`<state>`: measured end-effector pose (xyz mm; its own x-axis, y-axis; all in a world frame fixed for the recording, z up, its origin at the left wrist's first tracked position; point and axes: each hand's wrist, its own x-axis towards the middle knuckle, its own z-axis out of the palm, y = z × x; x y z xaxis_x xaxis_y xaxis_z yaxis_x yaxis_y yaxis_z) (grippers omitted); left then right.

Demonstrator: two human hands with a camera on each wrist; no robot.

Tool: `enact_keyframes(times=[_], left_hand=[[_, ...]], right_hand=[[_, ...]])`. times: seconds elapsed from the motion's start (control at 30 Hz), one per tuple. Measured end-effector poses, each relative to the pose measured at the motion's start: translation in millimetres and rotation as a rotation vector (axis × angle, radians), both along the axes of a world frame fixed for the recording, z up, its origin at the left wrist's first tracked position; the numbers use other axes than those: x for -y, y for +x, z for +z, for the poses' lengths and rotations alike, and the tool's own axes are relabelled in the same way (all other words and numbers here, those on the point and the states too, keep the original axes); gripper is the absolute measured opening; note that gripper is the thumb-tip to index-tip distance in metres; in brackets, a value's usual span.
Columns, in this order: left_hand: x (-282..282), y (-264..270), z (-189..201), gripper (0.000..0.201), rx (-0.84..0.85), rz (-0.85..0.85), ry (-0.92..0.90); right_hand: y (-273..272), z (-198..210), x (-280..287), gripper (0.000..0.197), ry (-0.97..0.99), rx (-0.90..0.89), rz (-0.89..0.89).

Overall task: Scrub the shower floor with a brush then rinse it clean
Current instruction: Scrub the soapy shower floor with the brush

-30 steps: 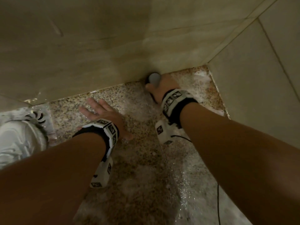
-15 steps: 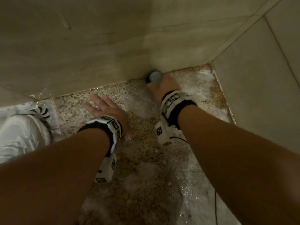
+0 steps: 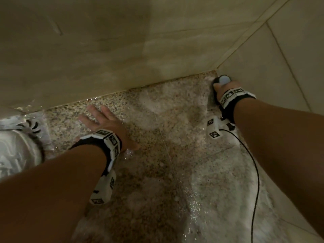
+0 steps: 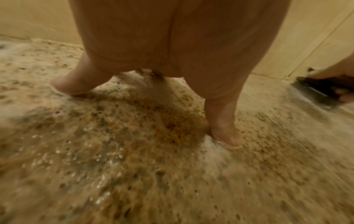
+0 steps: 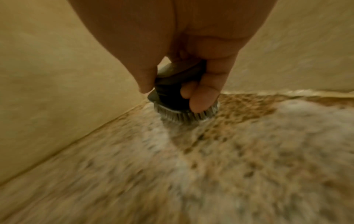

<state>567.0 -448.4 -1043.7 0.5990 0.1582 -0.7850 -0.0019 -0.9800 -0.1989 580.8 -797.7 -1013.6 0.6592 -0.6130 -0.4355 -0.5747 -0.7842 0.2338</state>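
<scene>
Overhead, head view: the right hand (image 3: 226, 88) grips a brush (image 3: 222, 79) set in the far right corner of the floor (image 3: 175, 163), where two tiled walls (image 3: 105, 50) meet. Only the brush's pale rounded top shows past the knuckles. The left hand (image 3: 103, 120) lies flat on the wet speckled floor, fingers straight and spread apart, thumb out to the side. Foam (image 3: 184, 106) covers the floor between the hands. A drain grate (image 3: 33, 127) sits at far left, partly covered by a white shoe (image 3: 15, 151). Each wrist carries a band with a camera block; a black cable (image 3: 254, 172) trails from the right one.

Left wrist view: the left hand (image 4: 172, 53) presses on the floor (image 4: 134, 166); a finger (image 4: 76, 81) and the thumb (image 4: 224, 121) stand well apart, tips in suds. At right edge, the brush (image 4: 316, 94) rests on the floor under the other hand.

Right wrist view: fingers (image 5: 205, 94) and thumb are curled round the dark knob of the brush (image 5: 172, 91). Its bristles touch the floor (image 5: 229, 166) just beside the wall base (image 5: 76, 75). Motion blur softens the foam.
</scene>
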Motion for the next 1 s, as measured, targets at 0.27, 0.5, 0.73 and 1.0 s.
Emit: enact_keyframes(times=[0.27, 0.5, 0.73, 1.0], left_hand=[[1.7, -1.3, 2.3, 0.171, 0.004, -0.021, 0.013], [4.2, 2.5, -5.0, 0.183, 0.0, 0.053, 0.019], [11.4, 1.5, 8.8, 0.175, -0.009, 0.031, 0.046], [14.0, 0.4, 20.7, 0.173, -0.018, 0.032, 0.094]], right_hand=[[30.7, 7.9, -15.8, 0.051, -0.131, -0.103, 0.226], [31.3, 6.3, -17.1, 0.044, -0.032, -0.003, 0.075], [20.0, -2.4, -51.1, 0.038, 0.314, 0.208, 0.016], [19.5, -0.5, -22.3, 0.066, 0.322, 0.267, -0.18]])
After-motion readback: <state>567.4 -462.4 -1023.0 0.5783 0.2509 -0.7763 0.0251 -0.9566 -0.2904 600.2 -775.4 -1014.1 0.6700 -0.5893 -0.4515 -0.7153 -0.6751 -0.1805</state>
